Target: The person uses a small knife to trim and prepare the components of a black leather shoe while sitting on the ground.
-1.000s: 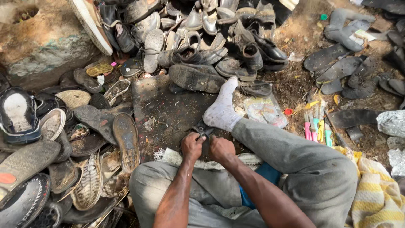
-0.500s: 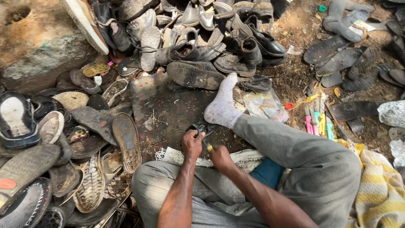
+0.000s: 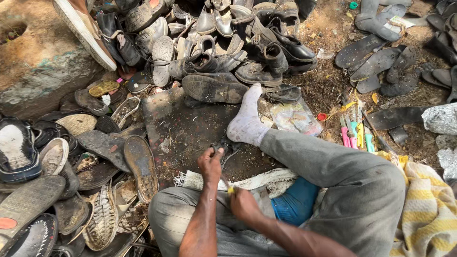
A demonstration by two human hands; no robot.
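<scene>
- Small dark shoe part (image 3: pixel 223 146): on the dark flat mat (image 3: pixel 190 126), just beside the white-socked foot (image 3: pixel 247 121).
- Left hand (image 3: pixel 210 165): closed around the part's near end.
- Right hand (image 3: pixel 243 205): fist closed on a yellow-handled tool (image 3: pixel 231 190).
- Surroundings: bare mat ahead; worn soles (image 3: pixel 140 164) crowd left, piled black leather shoes (image 3: pixel 228 52) beyond; dirt ground.

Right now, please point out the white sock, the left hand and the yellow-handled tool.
white sock (image 3: pixel 246 123), head view, on the middle of the foot.
left hand (image 3: pixel 211 164), head view, on its back.
yellow-handled tool (image 3: pixel 231 190), head view, on the yellow handle.
</scene>
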